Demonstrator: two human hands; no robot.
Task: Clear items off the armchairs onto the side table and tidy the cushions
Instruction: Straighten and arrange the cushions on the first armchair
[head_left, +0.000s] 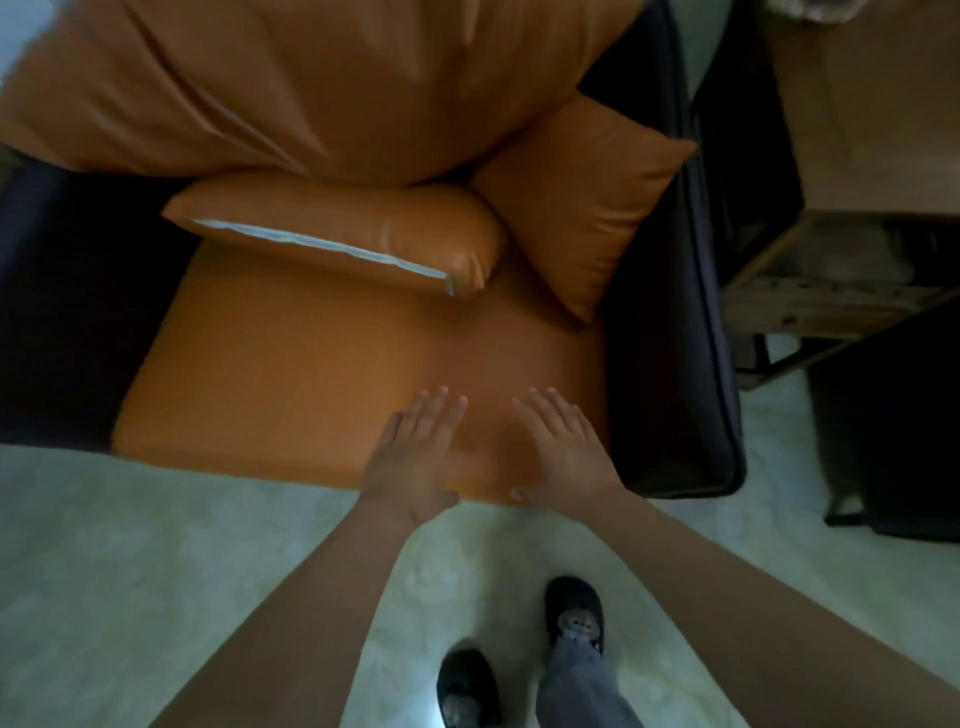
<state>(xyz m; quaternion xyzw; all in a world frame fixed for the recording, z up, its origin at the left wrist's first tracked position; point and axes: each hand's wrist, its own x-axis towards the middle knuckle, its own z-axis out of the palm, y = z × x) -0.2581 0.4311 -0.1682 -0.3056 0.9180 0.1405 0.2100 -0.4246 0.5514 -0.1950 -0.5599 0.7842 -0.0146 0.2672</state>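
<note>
Left hand (415, 447) and right hand (563, 447): lower centre of frame, side by side, fingers straight and slightly spread, palms down on front part of orange seat cushion (291, 374), nothing grasped. Small cushion (337, 234) with white strip lies at centre; second small cushion (587, 208) leans at right against dark armchair side (670, 338). Wooden side table (831, 249) at upper right.

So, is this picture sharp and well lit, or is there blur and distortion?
Head view: dim overall; the left hand and right hand are softly blurred; the wide lens curves the dark armchair arm; a pale glare lies on the floor by the black shoes.
</note>
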